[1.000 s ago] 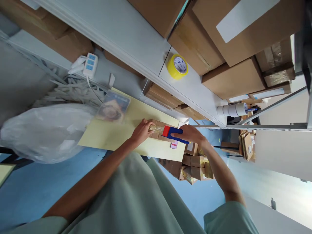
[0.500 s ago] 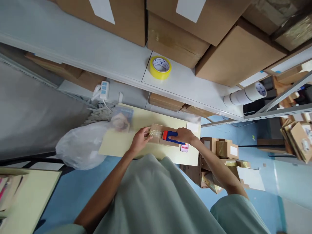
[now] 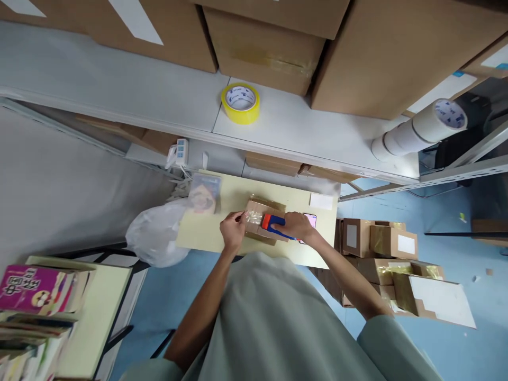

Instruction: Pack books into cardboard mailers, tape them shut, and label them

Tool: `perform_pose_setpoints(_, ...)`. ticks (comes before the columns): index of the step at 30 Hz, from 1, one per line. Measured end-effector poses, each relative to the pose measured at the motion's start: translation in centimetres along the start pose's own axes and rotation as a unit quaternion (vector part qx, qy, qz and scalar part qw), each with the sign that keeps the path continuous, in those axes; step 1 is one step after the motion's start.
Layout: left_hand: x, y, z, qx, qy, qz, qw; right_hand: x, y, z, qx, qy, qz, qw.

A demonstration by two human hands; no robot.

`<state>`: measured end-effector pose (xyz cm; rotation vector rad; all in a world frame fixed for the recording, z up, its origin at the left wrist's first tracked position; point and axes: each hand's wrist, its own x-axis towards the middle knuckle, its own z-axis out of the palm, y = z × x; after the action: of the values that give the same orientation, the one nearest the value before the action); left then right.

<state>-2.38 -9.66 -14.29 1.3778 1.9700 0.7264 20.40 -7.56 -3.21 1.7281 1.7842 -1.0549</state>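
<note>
A small cardboard box [image 3: 260, 236] lies on the cream table, its side flaps spread on the far and near sides. Across its left part shows a shiny strip of clear packing tape [image 3: 254, 216]. My left hand [image 3: 233, 232] is closed at the box's left end, fingertips pinched at the tape strip's end. My right hand [image 3: 298, 226] is wrapped around a blue tape dispenser [image 3: 279, 225] with a red front, which sits over the middle of the box. Partly behind my right hand lies a phone [image 3: 311, 219] with a lit screen.
Above the table, a grey shelf [image 3: 159, 100] bears large cartons, a yellow tape roll [image 3: 240, 103] and white rolls [image 3: 420, 131]. A plastic bag [image 3: 156, 233] hangs at the table's left. Cartons [image 3: 357, 235] are stacked right; books [image 3: 32, 288] lie lower left.
The camera view has shifted. The box's flaps now show spread on both long sides, and more of the phone is visible. The dispenser remains in my right hand over the box.
</note>
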Motion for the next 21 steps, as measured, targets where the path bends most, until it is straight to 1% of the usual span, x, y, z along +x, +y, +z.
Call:
perform_pose_setpoints(3, 0.4, -0.5, -0.6, 0.022, 0.016, -0.018, 0.999, -0.2, 0.3, 0.5, 0.026, 0.007, -0.014, 1.000)
perform_pose_setpoints(5, 0.9, -1.2, -1.4, 0.032, 0.023, -0.028, 0.999, -0.7, 1.0, 0.6, 0.050, 0.008, -0.028, 0.998)
perform_pose_setpoints(7, 1.4, -2.0, -2.5, 0.047, 0.041, -0.037, 0.997, -1.6, 2.6, 0.5, 0.086, -0.005, -0.042, 0.995)
perform_pose_setpoints(9, 2.0, -2.9, -3.5, 0.062, 0.069, -0.046, 0.995, -2.8, 4.8, 0.4, 0.119, -0.018, -0.044, 0.992)
perform_pose_setpoints(11, 2.4, -3.6, -4.2, 0.065, 0.083, -0.051, 0.993, -3.8, 7.1, 0.2, 0.145, -0.025, -0.036, 0.988)
perform_pose_setpoints(13, 2.6, -4.0, -4.4, 0.063, 0.080, -0.050, 0.994, -4.4, 8.9, 0.3, 0.171, -0.037, -0.026, 0.984)
perform_pose_setpoints(15, 2.7, -4.2, -4.1, 0.064, 0.069, -0.048, 0.994, -4.4, 10.3, 0.5, 0.205, -0.056, -0.024, 0.977)
perform_pose_setpoints(19, 2.4, -3.9, -3.5, 0.065, 0.060, -0.035, 0.995, -3.5, 12.3, 1.0, 0.296, -0.105, -0.066, 0.947)
perform_pose_setpoints(21, 2.2, -3.7, -3.3, 0.063, 0.054, -0.027, 0.996, -3.0, 13.3, 1.3, 0.311, -0.124, -0.077, 0.939)
